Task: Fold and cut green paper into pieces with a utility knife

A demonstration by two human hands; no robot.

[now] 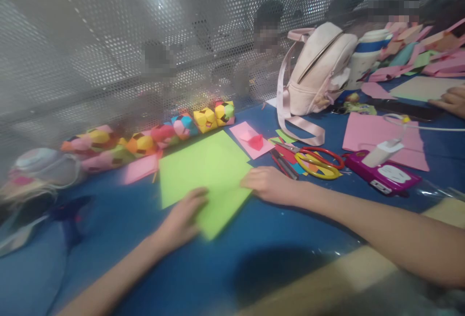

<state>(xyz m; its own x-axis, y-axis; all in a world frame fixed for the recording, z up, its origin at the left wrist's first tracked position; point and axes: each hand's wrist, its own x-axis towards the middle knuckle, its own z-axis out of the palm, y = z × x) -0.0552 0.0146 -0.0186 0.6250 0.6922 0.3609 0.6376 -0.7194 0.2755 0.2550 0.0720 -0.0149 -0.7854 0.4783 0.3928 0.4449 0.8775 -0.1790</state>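
Light-green paper (207, 161) lies on the blue table, in what look like two overlapping sheets. The nearer green sheet (218, 212) is between my hands. My left hand (183, 214) grips its left edge, with the fingers on top and the thumb toward me; motion blurs it a little. At the opposite edge, my right hand (267, 184) is closed on the paper, its fingertips pressed together. Just beyond my right hand are a pink sheet (244, 137) with a small red folded piece, pens (284, 162) and scissors with red and yellow handles (319, 163).
Folded colourful paper balls (163, 137) line the back by a perforated metal panel (109, 40). Rightward are a pink backpack (319, 71), a white bottle (366, 54), a purple power strip (381, 173) with a white plug, and another person's hand (452, 102). A blurred dark tool (70, 217) lies left.
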